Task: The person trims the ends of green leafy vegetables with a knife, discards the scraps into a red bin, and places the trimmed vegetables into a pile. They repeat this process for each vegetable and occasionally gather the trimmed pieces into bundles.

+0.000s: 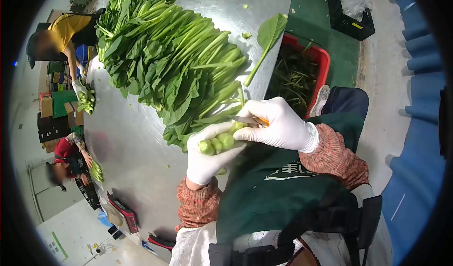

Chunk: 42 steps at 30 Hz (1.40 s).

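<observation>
Both of my hands wear white gloves. My left hand point(206, 160) is closed around a few leafy green stalks point(218, 143), their pale cut ends facing me. In my right hand point(283, 127) is a small knife point(246, 120) with an orange handle, gripped close to the blade. The blade lies against the stalks, and my right thumb touches them. Just beyond my hands a long heap of leafy greens point(174, 54) covers part of the metal table point(137, 138). One loose leaf point(269, 35) lies to the right of the heap.
A red bin point(323, 61) of green trimmings stands on the floor past the table's right edge. Farther off is a black crate point(351, 13) with clear plastic. Across the table, two people point(71, 30) handle greens. Red-and-black scales point(122, 211) sit at the lower left.
</observation>
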Motion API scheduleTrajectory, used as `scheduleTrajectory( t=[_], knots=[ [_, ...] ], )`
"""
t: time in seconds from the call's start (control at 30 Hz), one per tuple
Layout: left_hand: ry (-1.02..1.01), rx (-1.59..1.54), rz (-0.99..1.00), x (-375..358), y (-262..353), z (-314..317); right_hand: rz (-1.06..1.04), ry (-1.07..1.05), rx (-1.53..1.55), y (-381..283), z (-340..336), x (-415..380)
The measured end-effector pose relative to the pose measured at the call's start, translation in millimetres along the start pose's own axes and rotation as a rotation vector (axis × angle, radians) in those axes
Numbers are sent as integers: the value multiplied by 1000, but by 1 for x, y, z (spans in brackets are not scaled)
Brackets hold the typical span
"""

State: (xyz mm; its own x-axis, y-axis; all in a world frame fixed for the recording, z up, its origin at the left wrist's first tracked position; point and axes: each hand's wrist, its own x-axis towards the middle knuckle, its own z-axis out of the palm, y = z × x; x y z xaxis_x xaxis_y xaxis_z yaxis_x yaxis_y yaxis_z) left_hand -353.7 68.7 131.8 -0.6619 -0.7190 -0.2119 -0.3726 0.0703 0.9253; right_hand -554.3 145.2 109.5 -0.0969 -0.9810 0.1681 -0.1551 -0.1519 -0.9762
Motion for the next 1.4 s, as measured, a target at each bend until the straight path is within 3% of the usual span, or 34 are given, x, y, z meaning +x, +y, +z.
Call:
scheduleTrajectory(
  t=[0.1,0.23,0.27,0.37,0.4,0.47,0.6,0.7,0.73,0.8,0.9,0.93,0.97,1.03,1.1,1.17,1.23,1.3,1.33,1.4],
  knots=[
    [30,324,84,-8,-1,5,-12,-43,-236,1,-3,-12],
    [106,409,255,-14,-13,-5,121,-82,-40,10,-18,-34],
    [62,381,220,-16,-11,-11,181,-36,-51,7,-22,-34],
    [14,280,160,-18,-9,-9,304,-178,218,-2,-20,-32],
    [4,242,142,-17,-4,-5,224,-197,287,5,-8,-34],
    [22,129,30,-17,-1,6,-40,-79,103,13,6,-28],
    [61,57,25,-15,3,14,32,-50,9,12,8,-33],
    [4,459,302,-12,-5,5,68,-150,-154,9,-6,-34],
    [103,554,293,-13,-5,2,-8,-154,-180,12,-15,-32],
    [317,742,262,-15,-14,-16,101,-2,-183,2,-43,-33],
    [524,653,174,-30,-23,-56,131,346,-587,21,-107,-36],
    [555,604,150,-35,-24,-65,116,550,-739,27,-121,-36],
    [588,556,129,-39,-25,-70,281,564,-1013,25,-134,-39],
    [606,412,72,-44,-28,-71,256,604,-952,36,-115,-39],
    [606,340,60,-42,-31,-68,191,355,-762,64,-77,-47],
    [601,347,84,-39,-32,-61,387,123,-759,103,-33,-55],
    [601,372,84,-39,-28,-60,523,114,-427,151,-2,-60],
    [606,408,104,-40,-25,-62,834,41,18,154,13,-55],
    [607,374,91,-43,-27,-66,835,-5,-3,150,18,-53],
    [629,365,90,-45,-29,-68,639,-82,-64,146,24,-53]
  ],
)
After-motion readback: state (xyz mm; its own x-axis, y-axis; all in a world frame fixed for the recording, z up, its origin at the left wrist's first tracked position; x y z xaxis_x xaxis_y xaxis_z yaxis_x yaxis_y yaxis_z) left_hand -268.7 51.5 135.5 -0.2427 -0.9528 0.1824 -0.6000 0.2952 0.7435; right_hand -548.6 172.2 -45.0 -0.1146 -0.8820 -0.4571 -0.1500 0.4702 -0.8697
